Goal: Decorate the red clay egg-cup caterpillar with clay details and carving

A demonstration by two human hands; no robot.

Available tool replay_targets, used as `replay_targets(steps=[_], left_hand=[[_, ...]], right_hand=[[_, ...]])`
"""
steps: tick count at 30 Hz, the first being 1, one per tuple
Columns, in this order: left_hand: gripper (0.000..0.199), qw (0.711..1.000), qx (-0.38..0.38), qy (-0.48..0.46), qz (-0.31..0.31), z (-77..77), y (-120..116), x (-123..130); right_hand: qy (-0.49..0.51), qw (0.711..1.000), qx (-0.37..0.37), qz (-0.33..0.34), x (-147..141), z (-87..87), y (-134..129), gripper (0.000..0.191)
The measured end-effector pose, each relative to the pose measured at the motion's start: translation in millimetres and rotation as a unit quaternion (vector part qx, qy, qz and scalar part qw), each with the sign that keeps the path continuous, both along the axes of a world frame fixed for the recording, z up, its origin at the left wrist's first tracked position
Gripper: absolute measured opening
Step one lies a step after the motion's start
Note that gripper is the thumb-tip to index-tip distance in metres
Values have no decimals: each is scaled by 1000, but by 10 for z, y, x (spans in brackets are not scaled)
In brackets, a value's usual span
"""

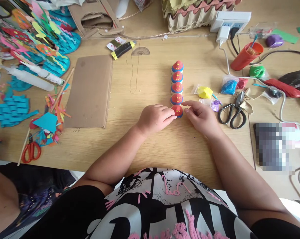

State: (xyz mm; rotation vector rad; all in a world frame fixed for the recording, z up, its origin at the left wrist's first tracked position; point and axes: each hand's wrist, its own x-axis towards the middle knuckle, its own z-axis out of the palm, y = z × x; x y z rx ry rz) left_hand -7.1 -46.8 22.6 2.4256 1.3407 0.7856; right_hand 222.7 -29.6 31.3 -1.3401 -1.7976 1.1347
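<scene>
A T-shirt [162, 212] with short black sleeves [75, 212]; its grey-white front carries bold block letters [126, 207], thin pink strokes [139, 198] and, nearer, ragged textured pink patches [181, 229].

Over on the left of the desk [154, 66], two white bottles [32, 79] lie near some blue woven paper [12, 108], with paper scraps [46, 122] heaped this side of them and red scissors [31, 151] by the near edge. A cardboard sheet [88, 91] lies flat alongside; off its far corner sit a yellow-and-black tube [123, 49] and a protractor [140, 51]. Stacked egg trays [187, 20] fill the back, beside a power strip [231, 21]. Right of that there's a red cup [243, 59] and, nearer, black-handled scissors [239, 99].
</scene>
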Motion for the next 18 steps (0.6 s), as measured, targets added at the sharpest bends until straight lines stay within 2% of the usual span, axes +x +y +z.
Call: replay_targets(steps=[5, 9, 11, 14, 16, 18], left_hand=[[30, 999, 3, -48, 6, 6, -16, 5], [30, 990, -40, -127, 46, -14, -14, 4], [29, 982, -65, -163, 70, -38, 1, -5], [28, 971, -86, -203, 89, -79, 32, -29], [29, 966, -93, -223, 97, -100, 50, -42], [30, 962, -95, -234, 100, -111, 58, -46]], right_hand=[[9, 1000, -2, -8, -12, 21, -13, 27], [-14, 999, 18, -28, 73, 234, -35, 20], [-59, 998, 2, 27, 152, 387, -75, 22], [-155, 979, -4, 132, 293, 544, -176, 17], [-216, 964, 3, 155, 393, 552, -254, 9], [-249, 954, 3, 170, 501, 483, -323, 7]])
